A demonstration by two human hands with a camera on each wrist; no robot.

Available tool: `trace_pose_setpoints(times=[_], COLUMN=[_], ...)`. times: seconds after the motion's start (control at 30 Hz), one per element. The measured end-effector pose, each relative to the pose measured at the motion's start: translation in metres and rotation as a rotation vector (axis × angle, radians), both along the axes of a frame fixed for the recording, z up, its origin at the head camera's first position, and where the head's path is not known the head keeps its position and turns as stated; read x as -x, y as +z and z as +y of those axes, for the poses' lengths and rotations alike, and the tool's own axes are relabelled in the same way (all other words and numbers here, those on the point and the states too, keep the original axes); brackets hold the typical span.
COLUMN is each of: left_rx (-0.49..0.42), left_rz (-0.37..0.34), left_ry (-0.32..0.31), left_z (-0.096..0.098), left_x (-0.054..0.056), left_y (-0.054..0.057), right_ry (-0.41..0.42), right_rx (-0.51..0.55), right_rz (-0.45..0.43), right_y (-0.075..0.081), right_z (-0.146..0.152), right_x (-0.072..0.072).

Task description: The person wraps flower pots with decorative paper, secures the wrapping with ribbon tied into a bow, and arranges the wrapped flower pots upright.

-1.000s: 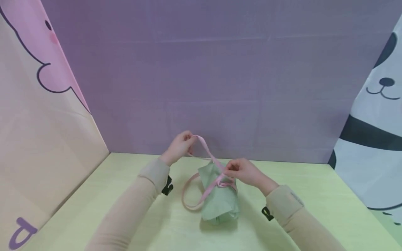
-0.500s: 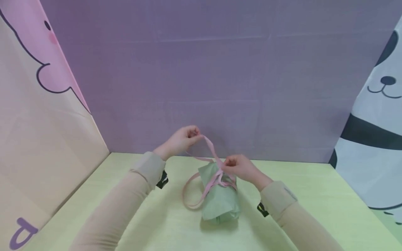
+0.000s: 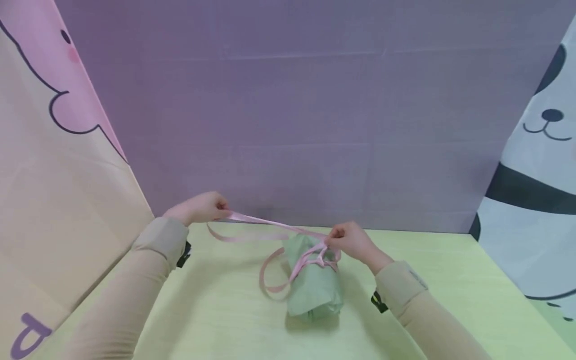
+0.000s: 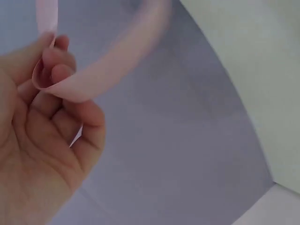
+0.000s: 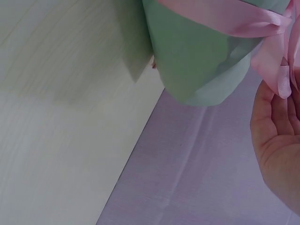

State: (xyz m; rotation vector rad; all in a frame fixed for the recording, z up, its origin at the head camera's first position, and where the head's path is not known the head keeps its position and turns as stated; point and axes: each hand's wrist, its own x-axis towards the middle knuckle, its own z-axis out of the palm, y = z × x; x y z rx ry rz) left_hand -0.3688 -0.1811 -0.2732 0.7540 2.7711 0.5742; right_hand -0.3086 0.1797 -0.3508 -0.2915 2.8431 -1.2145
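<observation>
A pale green wrapped bundle lies on the table with a pink ribbon tied round its upper part. Off to the bundle's left, my left hand pinches one length of that ribbon and stretches it sideways. In the left wrist view the ribbon loops through the curled fingers, and its loose tail hangs away. Close by the knot, my right hand pinches the ribbon between thumb and fingers. The right wrist view shows the green wrapping beside that hand. Another ribbon loop rests left of the bundle.
The light yellow-green table ends at a purple backdrop. A cartoon-printed cloth stands at the left, and a panda-printed one at the right.
My left hand has risen slightly, then swung far to the left, drawing the ribbon from an arch into a nearly straight line. My right hand stays near the knot, moved only slightly.
</observation>
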Motion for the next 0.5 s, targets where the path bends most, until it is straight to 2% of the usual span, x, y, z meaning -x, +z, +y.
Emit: trace_pose_setpoints(times=[0.13, 0.2, 0.3, 0.43, 0.5], left_rx=[-0.065, -0.121, -0.186, -0.216, -0.235], left_rz=[0.065, 0.097, 0.118, 0.083, 0.068], left_ry=[0.067, 0.061, -0.035, -0.240, -0.319], left_z=[-0.006, 0.001, 0.024, 0.072, 0.097], left_x=[0.001, -0.002, -0.014, -0.042, -0.056], left_y=[-0.009, -0.012, -0.015, -0.015, -0.016], right_ry=[-0.005, 0.001, 0.013, 0.033, 0.046], right_rx=[0.003, 0.003, 0.010, 0.012, 0.018], right_rz=[-0.007, -0.009, -0.017, -0.045, -0.054], right_y=[-0.001, -0.001, -0.003, -0.003, -0.001], right_z=[-0.002, -0.002, -0.001, 0.003, 0.006], right_x=[0.001, 0.001, 0.002, 0.005, 0.007])
